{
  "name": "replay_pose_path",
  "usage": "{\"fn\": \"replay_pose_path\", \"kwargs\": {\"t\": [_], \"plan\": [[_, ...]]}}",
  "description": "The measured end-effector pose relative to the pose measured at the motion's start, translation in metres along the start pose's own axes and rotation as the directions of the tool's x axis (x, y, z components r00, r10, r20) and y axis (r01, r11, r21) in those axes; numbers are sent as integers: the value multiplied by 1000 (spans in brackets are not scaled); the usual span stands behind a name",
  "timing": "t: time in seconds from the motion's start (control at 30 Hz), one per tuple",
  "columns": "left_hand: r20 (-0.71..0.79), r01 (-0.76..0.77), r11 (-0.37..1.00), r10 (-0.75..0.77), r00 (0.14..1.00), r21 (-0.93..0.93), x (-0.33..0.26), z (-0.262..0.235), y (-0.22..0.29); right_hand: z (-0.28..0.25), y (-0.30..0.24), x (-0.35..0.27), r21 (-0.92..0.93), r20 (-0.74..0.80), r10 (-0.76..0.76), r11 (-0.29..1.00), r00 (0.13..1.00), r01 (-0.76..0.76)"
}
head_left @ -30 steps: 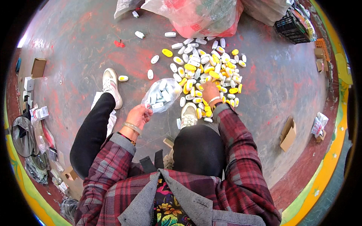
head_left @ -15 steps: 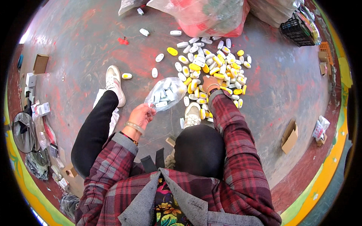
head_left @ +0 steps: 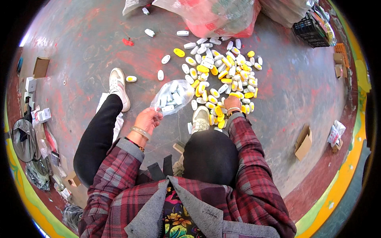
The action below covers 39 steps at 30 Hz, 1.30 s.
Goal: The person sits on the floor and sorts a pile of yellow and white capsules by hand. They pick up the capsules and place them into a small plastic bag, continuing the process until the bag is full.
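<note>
My left hand (head_left: 148,119) is closed on the gathered mouth of a clear plastic bag (head_left: 186,85). Inside the bag lie several white oval plastic pieces (head_left: 177,97); the bag rests toward the pile's left side. A heap of small oval plastic pieces (head_left: 241,72), white, yellow or both, spreads on the floor ahead of my right foot. At the heap's near edge, my right hand (head_left: 232,103) reaches down among the pieces. A yellow-and-white piece (head_left: 237,95) sits right at its fingers. The fingertips are hidden, so a grip does not show.
Large filled plastic bags (head_left: 214,18) stand beyond the heap, with a black crate (head_left: 311,31) to their right. A few stray pieces (head_left: 149,32) lie left of the heap. An open cardboard box (head_left: 303,142) is at the right. Boxes and bags line the left wall.
My right hand has drawn back from the middle of the heap to its near edge, slightly to the right. My left hand still holds the bag in nearly the same place.
</note>
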<state>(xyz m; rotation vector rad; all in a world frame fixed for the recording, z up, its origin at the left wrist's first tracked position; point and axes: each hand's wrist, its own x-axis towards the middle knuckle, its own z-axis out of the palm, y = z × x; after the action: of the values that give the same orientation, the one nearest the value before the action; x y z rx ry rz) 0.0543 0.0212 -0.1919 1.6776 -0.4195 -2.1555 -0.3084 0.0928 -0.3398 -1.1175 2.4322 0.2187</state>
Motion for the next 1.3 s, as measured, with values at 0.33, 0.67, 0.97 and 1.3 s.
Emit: {"fn": "replay_pose_path", "kwargs": {"t": [0.33, 0.67, 0.97, 1.3], "plan": [[11, 1, 1000, -1, 1000, 0, 2, -3, -1, 2, -31, 36, 223, -58, 111, 970, 992, -95], [-1, 15, 1000, -15, 1000, -7, 2, -2, -3, 6, -32, 43, 312, 37, 163, 935, 986, -167], [38, 14, 1000, -15, 999, 18, 7, -3, -3, 9, -42, 47, 282, 101, 351, 887, 931, -366], [14, 12, 1000, -12, 1000, 5, 4, 0, -3, 28, -28, 54, 401, 29, 166, 901, 986, -164]]}}
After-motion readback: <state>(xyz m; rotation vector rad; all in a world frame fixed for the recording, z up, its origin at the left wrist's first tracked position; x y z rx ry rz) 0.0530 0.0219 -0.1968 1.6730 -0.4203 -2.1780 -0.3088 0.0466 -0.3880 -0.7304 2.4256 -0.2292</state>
